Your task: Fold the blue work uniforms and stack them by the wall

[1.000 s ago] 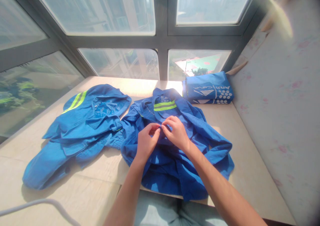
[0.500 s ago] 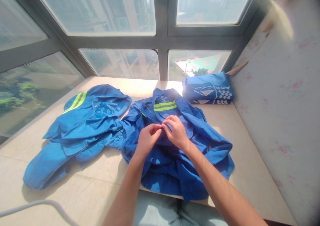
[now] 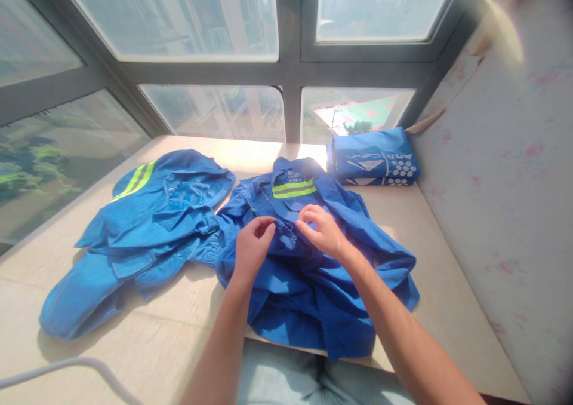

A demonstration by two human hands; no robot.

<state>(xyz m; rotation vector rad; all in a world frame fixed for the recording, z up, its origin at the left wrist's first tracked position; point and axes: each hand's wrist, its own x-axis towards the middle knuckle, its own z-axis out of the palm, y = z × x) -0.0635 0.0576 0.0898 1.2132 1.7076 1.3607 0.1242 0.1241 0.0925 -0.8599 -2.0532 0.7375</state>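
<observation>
The left hand (image 3: pixel 255 244) pinches an edge of the blue jacket (image 3: pixel 308 297) between thumb and fingertips, near the middle of its front. Just to the right, the right hand (image 3: pixel 321 230) has its thumb and forefinger slightly parted over the cloth; it seems to have released the fabric, though the fingertips are too small to be sure. The jacket lies beneath and around both hands, its collar and green-striped panel beyond them and its hem at the near edge of the pale tabletop (image 3: pixel 447 309). To its left, touching it, lies a second blue garment (image 3: pixel 134 232). Behind, to the right, sits a folded blue bundle (image 3: pixel 373 157) with white lettering, near the windows.
</observation>
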